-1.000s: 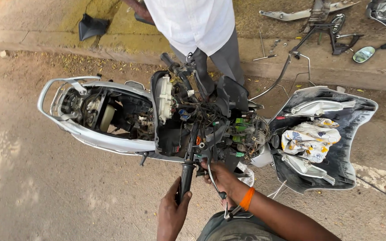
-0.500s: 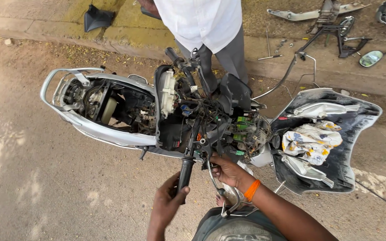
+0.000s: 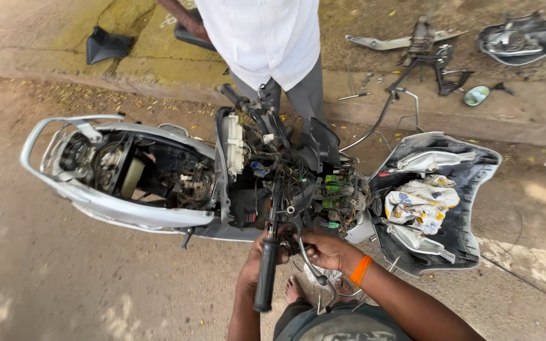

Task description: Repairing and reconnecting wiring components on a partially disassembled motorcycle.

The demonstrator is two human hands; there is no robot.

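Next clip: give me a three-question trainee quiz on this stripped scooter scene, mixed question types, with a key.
1. True or false: the right hand wears an orange wristband.
2. Which hand is at the black handlebar grip? A) left hand B) right hand C) the standing person's
3. Fill in: the patterned cloth lies on the upturned ____ at the scooter's front end.

Key: 1 true; 2 A; 3 front panel.

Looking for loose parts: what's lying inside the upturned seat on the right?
Inside the upturned seat lies a crumpled white patterned cloth, with silver trim pieces above and below it. Whatever sits under the cloth is covered.
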